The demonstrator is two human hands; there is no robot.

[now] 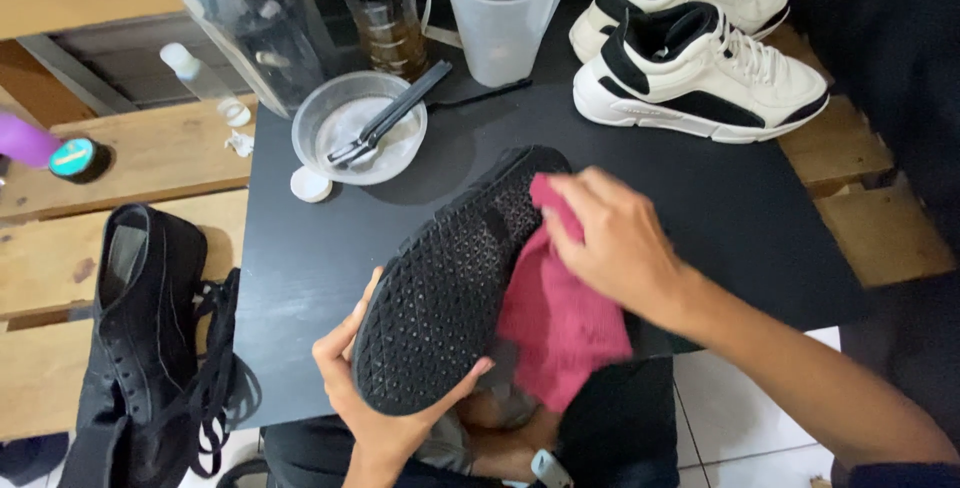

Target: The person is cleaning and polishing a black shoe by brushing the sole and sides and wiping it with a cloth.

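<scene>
A black shoe (450, 288) is held sole-up over the near edge of a black table (300, 268), its tread patterned with small triangles. Its heel is cupped from below by the left hand (375, 398). A crimson cloth (555, 323) is pressed against the sole by the closed right hand (615, 243), wrist bent downward.

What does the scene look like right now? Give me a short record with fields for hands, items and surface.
left hand: cups the heel end of the black shoe, sole turned up
right hand: presses a pink cloth against the sole
surface: black table over wooden pallets
on table: clear bowl with a black brush across it, plastic jug, pair of white and black sneakers
left of table: second black shoe with loose laces
</scene>
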